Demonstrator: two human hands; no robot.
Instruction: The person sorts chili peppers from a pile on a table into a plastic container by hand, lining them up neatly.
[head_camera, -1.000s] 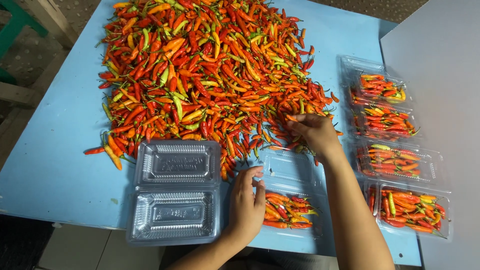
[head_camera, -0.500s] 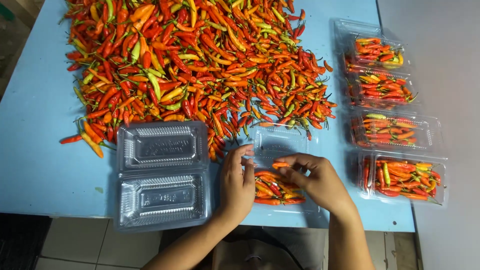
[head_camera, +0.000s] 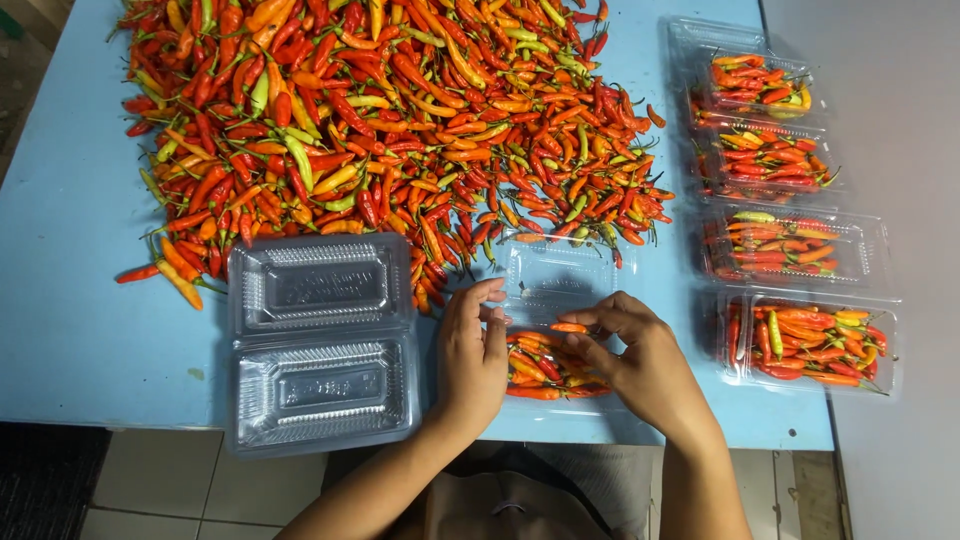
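Orange chilli (head_camera: 570, 327) pinched between right hand (head_camera: 640, 352) fingertips, just above the open clear tray (head_camera: 550, 365); a second ago that hand was at the chilli heap (head_camera: 400, 120). Left hand (head_camera: 472, 352), fingers loosely extended, steadies the tray's left edge, holding nothing; filling proceeds

Chilli heap (head_camera: 400, 120) ahead; filled boxes (head_camera: 790, 245) rightward

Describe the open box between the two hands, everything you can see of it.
The box is a clear, thin plastic clamshell, hinged and lying open flat near the front edge of the blue table. Its empty lid half lies toward the chilli pile; the near half holds red and orange chillies, partly filled. The left hand rests against its left side. The right hand is at its right side, fingers pinching an orange chilli above it.
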